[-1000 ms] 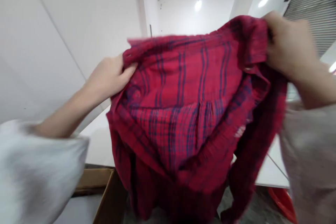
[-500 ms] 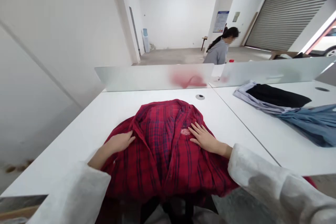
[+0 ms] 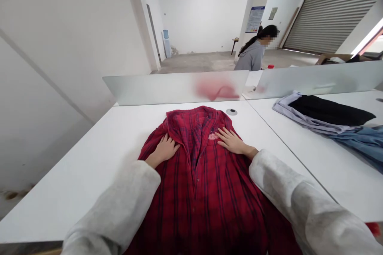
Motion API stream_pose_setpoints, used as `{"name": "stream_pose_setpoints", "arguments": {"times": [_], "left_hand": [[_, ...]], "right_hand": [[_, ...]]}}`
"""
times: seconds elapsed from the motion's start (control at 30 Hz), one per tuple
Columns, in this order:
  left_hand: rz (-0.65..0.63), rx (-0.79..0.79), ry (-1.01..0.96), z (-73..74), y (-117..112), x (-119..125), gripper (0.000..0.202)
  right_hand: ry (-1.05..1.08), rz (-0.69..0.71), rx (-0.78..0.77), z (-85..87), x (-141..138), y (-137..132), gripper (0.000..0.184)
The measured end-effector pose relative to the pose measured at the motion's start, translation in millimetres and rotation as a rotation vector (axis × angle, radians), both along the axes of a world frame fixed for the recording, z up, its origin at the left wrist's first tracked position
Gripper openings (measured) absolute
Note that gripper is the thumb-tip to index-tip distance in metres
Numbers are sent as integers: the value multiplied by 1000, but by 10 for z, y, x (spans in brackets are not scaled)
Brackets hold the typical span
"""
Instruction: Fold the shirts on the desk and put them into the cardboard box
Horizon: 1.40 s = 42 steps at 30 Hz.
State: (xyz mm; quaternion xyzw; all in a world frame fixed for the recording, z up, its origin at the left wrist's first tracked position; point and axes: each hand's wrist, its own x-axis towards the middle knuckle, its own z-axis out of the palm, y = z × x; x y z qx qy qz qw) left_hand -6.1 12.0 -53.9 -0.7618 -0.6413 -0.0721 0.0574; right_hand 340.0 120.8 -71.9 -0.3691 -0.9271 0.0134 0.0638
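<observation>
On the desk (image 3: 104, 143), left hand (image 3: 166, 149) and right hand (image 3: 231, 141) lie outspread, gripping nothing, atop a plaid shirt (image 3: 211, 191); best smoothed evenly outward.

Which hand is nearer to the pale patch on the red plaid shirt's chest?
Right. The right hand rests on the shirt, right at the edge of the patch; the left hand rests across the neck opening.

Passable over white desk (image 3: 125, 137) left of plaid shirt (image 3: 215, 191); blocked ahead by frosted divider (image 3: 158, 88), far right by folded clothes (image 3: 332, 109).
</observation>
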Motion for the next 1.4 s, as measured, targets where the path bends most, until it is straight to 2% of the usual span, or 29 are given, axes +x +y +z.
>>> {"name": "stream_pose_setpoints", "arguments": {"times": [0.13,0.23,0.5,0.67,0.87,1.07,1.23,1.33,1.4], "left_hand": [[104,69,12,-42,525,142,46],[134,124,-7,-76,676,178,47],[62,234,-79,-59,526,126,37],[-42,174,-89,-50,391,136,36],[-34,141,-70,-21,354,160,37],[-105,126,-83,15,350,175,39],[-127,112,-87,28,346,187,38],[-128,96,-83,25,354,193,39],[-129,92,-82,24,361,199,39]], "right_hand": [[6,-70,-16,6,-9,374,56],[50,-74,21,-6,-6,466,54],[225,-91,95,13,36,351,41],[255,-84,118,22,100,334,41],[234,-71,80,86,91,267,41],[271,-113,90,337,108,113,39],[212,-206,105,710,389,-77,38],[156,-209,-3,903,745,-449,40],[102,-203,-199,952,996,-831,43]]}}
